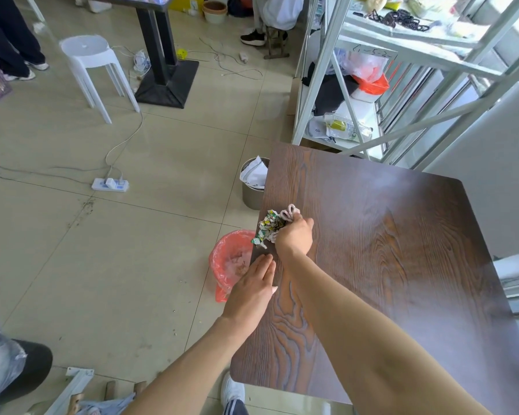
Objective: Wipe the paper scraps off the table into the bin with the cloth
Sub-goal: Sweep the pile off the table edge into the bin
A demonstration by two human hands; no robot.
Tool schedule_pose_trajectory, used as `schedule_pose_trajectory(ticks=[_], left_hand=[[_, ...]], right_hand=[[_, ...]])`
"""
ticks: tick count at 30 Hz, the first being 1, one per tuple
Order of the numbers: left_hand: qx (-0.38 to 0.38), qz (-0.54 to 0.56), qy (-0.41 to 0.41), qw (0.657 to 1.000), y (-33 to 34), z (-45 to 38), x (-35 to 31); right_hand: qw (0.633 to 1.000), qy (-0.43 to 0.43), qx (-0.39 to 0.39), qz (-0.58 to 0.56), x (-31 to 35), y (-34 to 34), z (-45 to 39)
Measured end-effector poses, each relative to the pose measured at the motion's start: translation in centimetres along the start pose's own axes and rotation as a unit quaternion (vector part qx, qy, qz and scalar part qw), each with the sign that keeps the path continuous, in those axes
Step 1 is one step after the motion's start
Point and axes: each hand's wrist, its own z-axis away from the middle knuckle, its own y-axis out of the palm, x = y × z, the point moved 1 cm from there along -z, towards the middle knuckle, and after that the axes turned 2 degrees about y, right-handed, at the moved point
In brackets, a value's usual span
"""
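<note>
Your right hand [294,238] is at the counter's [402,265] left edge, its fingers closed around the bunched cloth [288,212], which presses against the paper scraps [268,227] heaped right at that edge. Your left hand [253,287] rests flat, fingers straight, on the same edge just nearer you. The bin [226,262] with its red liner stands on the floor below the scraps.
</note>
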Motion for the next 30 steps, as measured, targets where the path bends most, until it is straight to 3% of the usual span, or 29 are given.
schedule_pose_trajectory(ticks=[19,30], left_hand=[[-0.013,0.023,0.021,0.999,0.2,-0.2,1.1],[-0.012,0.022,0.010,1.000,0.3,-0.1,1.0]], right_hand=[[0.998,-0.043,0.022,0.037,4.5,2.9,-2.9],[0.988,-0.124,0.063,0.070,6.4,3.7,-3.5]])
